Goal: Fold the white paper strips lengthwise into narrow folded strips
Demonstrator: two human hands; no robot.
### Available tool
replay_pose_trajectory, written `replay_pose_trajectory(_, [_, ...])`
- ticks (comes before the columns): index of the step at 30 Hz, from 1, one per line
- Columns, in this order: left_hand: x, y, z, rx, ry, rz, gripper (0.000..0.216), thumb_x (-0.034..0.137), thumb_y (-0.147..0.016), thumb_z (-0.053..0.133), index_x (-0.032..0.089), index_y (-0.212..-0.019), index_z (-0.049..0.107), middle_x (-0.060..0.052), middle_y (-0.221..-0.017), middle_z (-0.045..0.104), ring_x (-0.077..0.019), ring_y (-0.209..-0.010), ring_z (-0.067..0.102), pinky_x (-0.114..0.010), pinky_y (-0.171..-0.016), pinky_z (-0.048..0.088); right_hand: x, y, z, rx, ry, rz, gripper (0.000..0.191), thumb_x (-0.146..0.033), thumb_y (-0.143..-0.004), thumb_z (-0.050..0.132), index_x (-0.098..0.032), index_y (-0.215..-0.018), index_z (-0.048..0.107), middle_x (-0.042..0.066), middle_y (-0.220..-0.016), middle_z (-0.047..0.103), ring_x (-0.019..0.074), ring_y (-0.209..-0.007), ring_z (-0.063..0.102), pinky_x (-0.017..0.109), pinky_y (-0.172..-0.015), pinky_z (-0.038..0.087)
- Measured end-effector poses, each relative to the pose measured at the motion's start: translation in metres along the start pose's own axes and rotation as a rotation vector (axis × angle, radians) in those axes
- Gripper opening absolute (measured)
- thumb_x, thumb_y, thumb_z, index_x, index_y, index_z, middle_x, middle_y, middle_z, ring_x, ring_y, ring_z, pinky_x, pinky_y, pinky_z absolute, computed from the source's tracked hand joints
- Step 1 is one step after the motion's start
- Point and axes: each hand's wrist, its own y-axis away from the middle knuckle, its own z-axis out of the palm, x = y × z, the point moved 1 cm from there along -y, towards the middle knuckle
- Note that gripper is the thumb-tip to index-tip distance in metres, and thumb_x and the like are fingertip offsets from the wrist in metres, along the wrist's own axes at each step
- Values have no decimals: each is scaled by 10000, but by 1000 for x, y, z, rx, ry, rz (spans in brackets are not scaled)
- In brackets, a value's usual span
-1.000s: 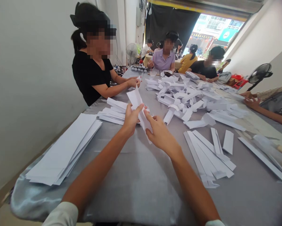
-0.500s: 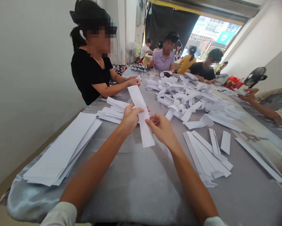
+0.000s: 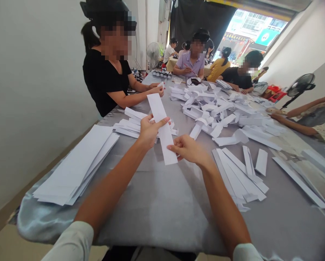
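Observation:
A long white paper strip (image 3: 159, 108) is held up at a slant above the table, gripped by both hands. My left hand (image 3: 149, 132) is closed on its middle, the thumb lying across the front face. My right hand (image 3: 186, 149) pinches its right edge near the lower end, with the thumb in front. Behind my left hand lie several folded white strips (image 3: 126, 127), partly hidden by it. To the left rests a stack of larger white paper sheets (image 3: 75, 163), slightly fanned.
A large heap of folded white paper pieces (image 3: 213, 112) spreads over the grey tablecloth (image 3: 157, 210). Loose strips (image 3: 235, 174) lie to the right. A person in black (image 3: 108, 76) sits at the left edge; other people work farther back. A black fan (image 3: 300, 87) stands at right.
My right hand has slid slightly down the strip's edge. My left thumb has shifted up across it. The view has tilted a little. At the right, a co-worker's arms have moved.

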Motion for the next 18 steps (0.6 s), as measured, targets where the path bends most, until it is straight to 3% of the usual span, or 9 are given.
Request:
replay_pose_trajectory(5, [-3,-7,-7,43,-13,11,559,321,-602,1038,145,-1028,722,-100,-949,801,-253,-864,782,-321,-663,601,-2,3,3,-135,58,-7,251,-372,-932,762,-190,-764,716,48,-738,761,183,-684,718,304,-651,645])
replay_pose_trajectory(7, [-5,-8,-8,43,-15,-4,562,335,-596,1041,146,-1017,720,-101,-943,798,-258,-875,781,-320,-658,592,-1,2,2,-127,81,-31,289,-419,-941,766,-191,-772,710,38,-717,738,172,-662,699,292,-635,627])
replay_pose_trajectory(12, [-13,-3,-2,-85,-44,-85,512,316,-608,1040,138,-984,742,-110,-935,808,-245,-831,775,-351,-722,615,2,-7,1,178,21,-132,375,-547,-1018,651,-201,-877,684,50,-791,739,194,-710,705,312,-648,604])
replay_pose_trajectory(15, [-18,3,4,-176,-42,-116,484,325,-634,1029,123,-995,779,-117,-936,815,-224,-795,764,-328,-716,604,0,-11,2,376,155,-244,448,-558,-1059,555,-214,-780,617,26,-702,650,172,-640,609,297,-598,516])
replay_pose_trajectory(18, [-18,4,6,-219,1,-122,444,318,-646,1026,109,-959,790,-116,-929,811,-204,-791,753,-311,-726,597,-2,-9,3,426,230,-291,480,-532,-1065,529,-226,-695,536,10,-643,579,159,-599,543,295,-568,442])
